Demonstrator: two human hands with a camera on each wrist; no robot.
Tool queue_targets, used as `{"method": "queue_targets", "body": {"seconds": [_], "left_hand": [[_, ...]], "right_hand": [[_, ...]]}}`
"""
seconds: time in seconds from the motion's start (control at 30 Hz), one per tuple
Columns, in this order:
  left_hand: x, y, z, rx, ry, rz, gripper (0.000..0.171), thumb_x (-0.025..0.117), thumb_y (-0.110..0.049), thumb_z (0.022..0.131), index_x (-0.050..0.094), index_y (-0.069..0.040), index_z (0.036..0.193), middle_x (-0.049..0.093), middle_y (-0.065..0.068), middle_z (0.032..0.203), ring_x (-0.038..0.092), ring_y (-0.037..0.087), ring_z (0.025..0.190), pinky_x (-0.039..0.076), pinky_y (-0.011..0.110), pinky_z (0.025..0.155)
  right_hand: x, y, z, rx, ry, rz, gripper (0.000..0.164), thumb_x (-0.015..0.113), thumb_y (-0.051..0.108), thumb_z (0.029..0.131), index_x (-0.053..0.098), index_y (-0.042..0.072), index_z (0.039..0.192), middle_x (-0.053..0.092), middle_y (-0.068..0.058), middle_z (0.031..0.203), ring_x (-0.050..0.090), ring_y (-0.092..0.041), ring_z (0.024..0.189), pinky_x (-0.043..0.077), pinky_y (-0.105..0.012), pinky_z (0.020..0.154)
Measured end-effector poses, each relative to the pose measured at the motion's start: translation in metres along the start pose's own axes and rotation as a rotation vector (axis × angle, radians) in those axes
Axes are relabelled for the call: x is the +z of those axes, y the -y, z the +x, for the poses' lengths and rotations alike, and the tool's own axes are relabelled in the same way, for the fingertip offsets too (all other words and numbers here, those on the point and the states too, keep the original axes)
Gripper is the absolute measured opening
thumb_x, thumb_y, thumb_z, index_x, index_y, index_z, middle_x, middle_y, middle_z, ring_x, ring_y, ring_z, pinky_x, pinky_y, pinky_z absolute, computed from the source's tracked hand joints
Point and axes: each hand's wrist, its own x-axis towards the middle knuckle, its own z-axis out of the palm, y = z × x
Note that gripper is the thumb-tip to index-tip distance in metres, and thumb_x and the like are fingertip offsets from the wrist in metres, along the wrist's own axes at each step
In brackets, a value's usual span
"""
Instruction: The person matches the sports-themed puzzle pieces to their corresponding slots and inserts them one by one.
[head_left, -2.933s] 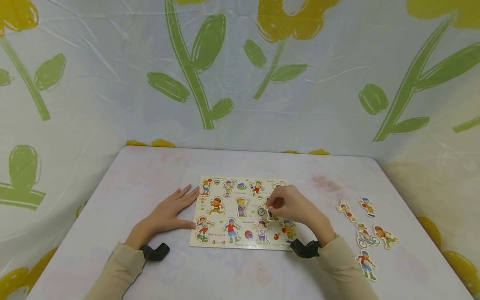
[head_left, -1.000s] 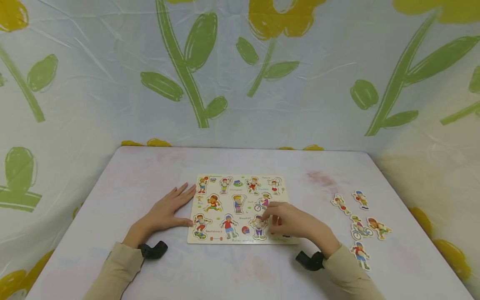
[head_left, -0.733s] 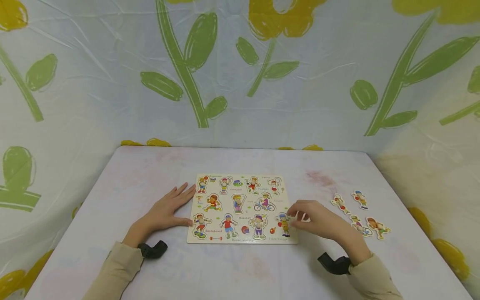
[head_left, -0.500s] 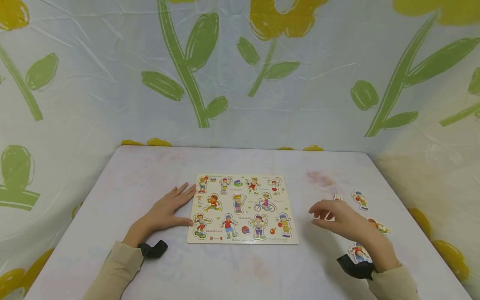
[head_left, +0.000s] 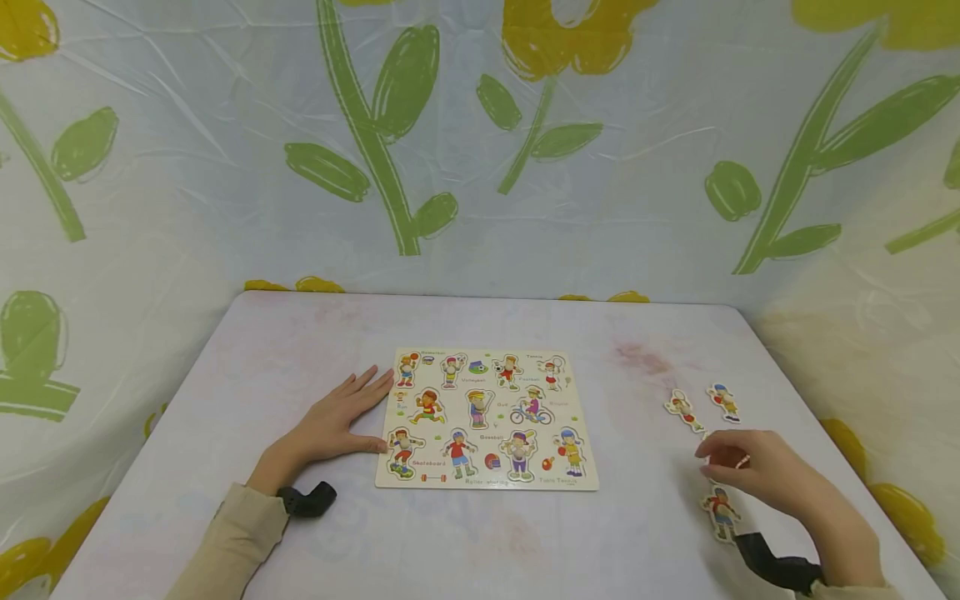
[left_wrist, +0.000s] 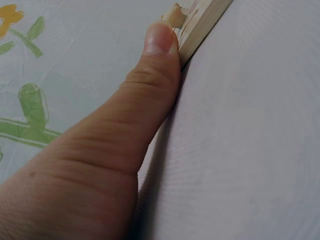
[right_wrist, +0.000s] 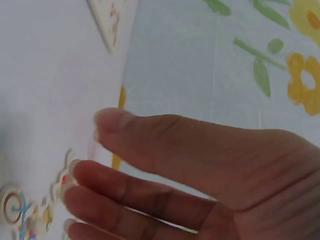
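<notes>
Left hand [head_left: 330, 429] outspread against the puzzle board [head_left: 456, 417], right hand [head_left: 768, 472] (thumb and fingers apart) over loose pieces [head_left: 722, 513]

Your right hand [right_wrist: 215, 165] fills the low right part. Your thumb [right_wrist: 160, 135] points left, above your fingers [right_wrist: 100, 182], with a gap between. Low on the left, a bike piece [right_wrist: 29, 221] lies on the white table [right_wrist: 50, 90], near your fingertips. A second piece [right_wrist: 62, 180] with some red is partly behind them; you can't tell if they touch. Up top is a corner of the board [right_wrist: 106, 20]. On the right is a pale cloth [right_wrist: 185, 75] with yellow flowers [right_wrist: 299, 100] and green leaves [right_wrist: 261, 77].
</notes>
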Motion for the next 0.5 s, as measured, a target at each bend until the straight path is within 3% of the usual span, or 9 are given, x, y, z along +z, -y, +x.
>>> {"method": "queue_targets", "body": {"seconds": [0.2, 0.5], "left_hand": [[0.0, 0.001, 0.0, 0.002, -0.003, 0.01, 0.107, 0.068, -0.071, 0.077, 0.027, -0.014, 0.158, 0.023, 0.0, 0.164, 0.012, 0.026, 0.152, 0.011, 0.049, 0.122], [0.002, 0.003, 0.0, 0.013, -0.011, 0.016, 0.108, 0.068, -0.071, 0.077, 0.027, -0.014, 0.158, 0.023, -0.001, 0.164, 0.013, 0.026, 0.152, 0.01, 0.048, 0.122]], "right_hand": [[0.002, -0.018, -0.013, 0.189, 0.171, 0.03, 0.014, 0.076, 0.013, 0.085, 0.071, 0.006, 0.096, 0.062, 0.002, 0.082, 0.052, -0.003, 0.07, 0.05, -0.022, 0.061], [0.019, -0.025, -0.02, 0.225, 0.219, 0.147, 0.013, 0.077, 0.009, 0.081, 0.067, 0.005, 0.089, 0.058, -0.002, 0.076, 0.051, -0.007, 0.065, 0.048, -0.023, 0.055]]}}
